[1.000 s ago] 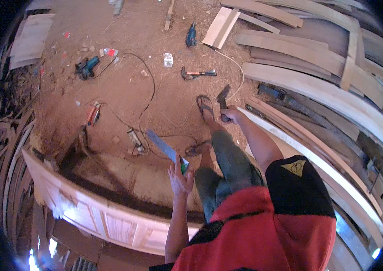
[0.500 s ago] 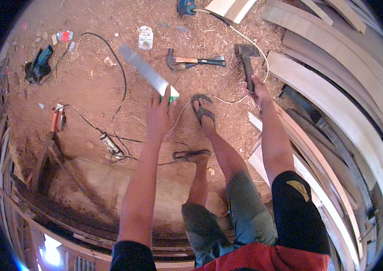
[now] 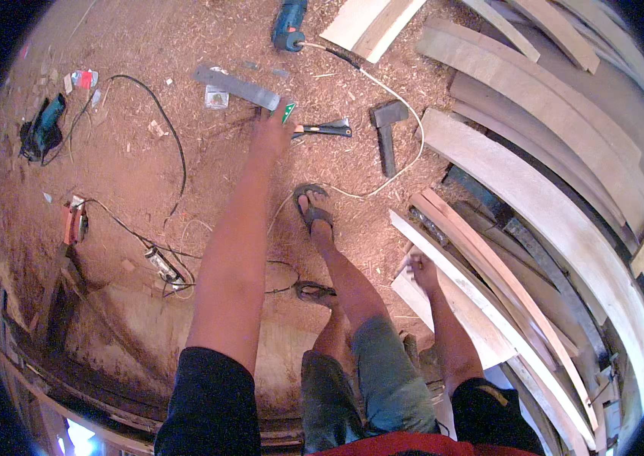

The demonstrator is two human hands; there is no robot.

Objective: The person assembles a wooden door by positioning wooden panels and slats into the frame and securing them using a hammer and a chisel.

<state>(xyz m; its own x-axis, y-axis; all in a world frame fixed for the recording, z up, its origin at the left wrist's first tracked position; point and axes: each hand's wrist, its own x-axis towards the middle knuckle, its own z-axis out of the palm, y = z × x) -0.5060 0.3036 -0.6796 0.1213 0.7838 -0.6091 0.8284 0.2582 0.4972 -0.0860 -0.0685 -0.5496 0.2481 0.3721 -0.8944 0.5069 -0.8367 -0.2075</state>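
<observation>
To the left of the dark hatchet-like tool (image 3: 387,137), your left hand (image 3: 270,129) is closed on the green-marked end of the flat metal blade (image 3: 237,87), though blur hides the exact finger placement. For sound handling, hold that end firmly, keep the blade's face level, and control its free end, which is the part most likely to swing and knock something. Note the black-handled tool (image 3: 325,130) lying between your left hand and the hatchet-like tool; the hand overlaps its left end, and contact cannot be confirmed from this view. Should you set the blade down, a flat patch clear of that handle would be safer than a position across it. Keep both hands away from the pale cable (image 3: 421,137), which curves around the right side of the hatchet-like tool. Relative to the same landmark, the blade is well to the left, extending from your left hand away from your right. Your right hand (image 3: 422,267) is below the hatchet-like tool and slightly to its right, well apart from the blade, beside or over the pale board (image 3: 485,334). Its fingers appear curled; whether they grip anything cannot be told.
</observation>
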